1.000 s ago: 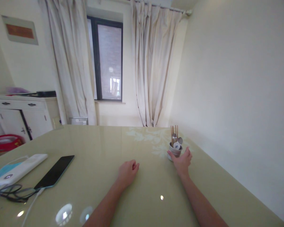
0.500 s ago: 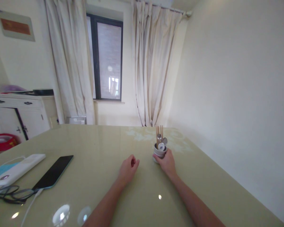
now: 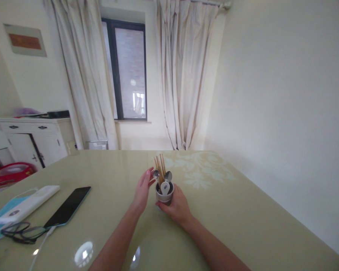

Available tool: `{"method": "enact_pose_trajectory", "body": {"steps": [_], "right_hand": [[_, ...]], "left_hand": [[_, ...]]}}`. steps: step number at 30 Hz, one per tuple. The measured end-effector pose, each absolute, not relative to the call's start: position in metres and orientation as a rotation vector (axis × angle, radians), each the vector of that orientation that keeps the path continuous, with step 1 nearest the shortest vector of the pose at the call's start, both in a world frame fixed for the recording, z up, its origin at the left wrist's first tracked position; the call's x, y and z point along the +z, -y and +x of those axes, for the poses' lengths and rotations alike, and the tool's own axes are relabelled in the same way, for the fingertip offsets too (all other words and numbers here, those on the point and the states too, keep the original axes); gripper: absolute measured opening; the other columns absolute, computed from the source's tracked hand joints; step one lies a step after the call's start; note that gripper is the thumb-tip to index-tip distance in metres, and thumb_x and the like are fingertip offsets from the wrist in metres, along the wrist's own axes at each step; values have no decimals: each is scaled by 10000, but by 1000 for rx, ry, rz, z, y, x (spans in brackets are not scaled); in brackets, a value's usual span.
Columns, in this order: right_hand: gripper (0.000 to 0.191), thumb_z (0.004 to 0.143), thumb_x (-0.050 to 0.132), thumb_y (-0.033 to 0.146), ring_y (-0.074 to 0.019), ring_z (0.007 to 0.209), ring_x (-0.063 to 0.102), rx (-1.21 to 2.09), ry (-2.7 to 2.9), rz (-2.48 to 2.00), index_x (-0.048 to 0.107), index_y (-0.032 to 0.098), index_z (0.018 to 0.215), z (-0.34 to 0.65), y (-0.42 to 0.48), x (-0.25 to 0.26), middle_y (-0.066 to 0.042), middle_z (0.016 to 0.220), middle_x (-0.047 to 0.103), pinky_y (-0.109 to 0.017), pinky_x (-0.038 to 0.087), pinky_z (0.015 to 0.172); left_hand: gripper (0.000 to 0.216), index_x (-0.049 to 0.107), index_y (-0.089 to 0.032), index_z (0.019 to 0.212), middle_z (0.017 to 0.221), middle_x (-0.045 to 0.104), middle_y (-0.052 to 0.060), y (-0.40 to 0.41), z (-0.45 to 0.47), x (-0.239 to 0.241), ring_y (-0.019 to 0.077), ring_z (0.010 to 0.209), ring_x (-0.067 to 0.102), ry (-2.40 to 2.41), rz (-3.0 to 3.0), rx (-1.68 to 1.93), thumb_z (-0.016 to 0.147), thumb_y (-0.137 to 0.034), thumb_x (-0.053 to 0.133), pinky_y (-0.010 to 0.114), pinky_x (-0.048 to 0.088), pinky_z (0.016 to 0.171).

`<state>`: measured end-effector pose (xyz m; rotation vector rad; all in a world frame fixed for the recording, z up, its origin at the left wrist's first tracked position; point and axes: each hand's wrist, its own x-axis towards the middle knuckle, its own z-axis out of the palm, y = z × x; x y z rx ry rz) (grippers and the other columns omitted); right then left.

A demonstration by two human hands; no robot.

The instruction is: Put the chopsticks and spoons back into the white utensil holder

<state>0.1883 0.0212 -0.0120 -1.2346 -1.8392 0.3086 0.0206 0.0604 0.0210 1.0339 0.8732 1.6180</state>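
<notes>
A small light-grey cup (image 3: 163, 198) stands in front of me, and my right hand (image 3: 178, 205) is wrapped round its right side with the thumb across the front. Several wooden chopsticks (image 3: 160, 165) rise out of it. Two metal spoons (image 3: 168, 175) and a white spoon (image 3: 165, 188) with a dark mark lean in the cup too. My left hand (image 3: 143, 190) is at the cup's left, fingers apart and raised beside the spoons and chopsticks. Whether its fingertips touch them I cannot tell.
On the glossy table (image 3: 115, 177), to the left, lie a black phone (image 3: 69, 207) with a white cable, a white power strip (image 3: 29, 205), eyeglasses (image 3: 22, 232) and a blue face mask (image 3: 5, 214). A wall (image 3: 285, 113) runs along the right edge.
My right hand has brought the cup leftward and nearer. My left hand has gone from loosely curled to open, now beside the cup. The view has shifted slightly.
</notes>
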Motion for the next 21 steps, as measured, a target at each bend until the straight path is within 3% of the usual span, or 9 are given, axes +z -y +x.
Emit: {"method": "enact_pose_trajectory", "body": {"steps": [5,10,15,21], "right_hand": [[638,685,912,358,-333,1064,666,349,1852,-1254,615,188,1223,187,-16,-9,-122,1138,718,-447,529,942],[620,673,923,362,-326,1066,667,357,1849,-1293,617,200,1187,184,-14,-7,-112,1121,722,-430,531,932],[630,689,916,377,-329,1074,664,361,1854,-1298,610,181,1203,183,-15,-8,-123,1135,720,-436,526,939],[610,700,903,366,-330,1060,670,345,1851,-1296,620,183,1209,183,-17,-10,-116,1119,718,-439,527,931]], "left_hand": [[699,764,-158,1170,1243,782,167,-76,20,65,322,1223,697,-833,1181,1395,789,-744,745,456,466,1118],[660,762,-156,1135,1106,820,159,-84,15,96,295,1030,754,-892,1380,1184,707,-647,867,414,541,961],[614,769,-165,1136,1020,828,113,-83,10,113,261,915,744,-977,1639,1059,746,-636,824,348,530,815],[458,798,-172,883,888,811,89,-73,16,134,245,791,700,-972,1760,1063,776,-616,778,337,507,728]]}}
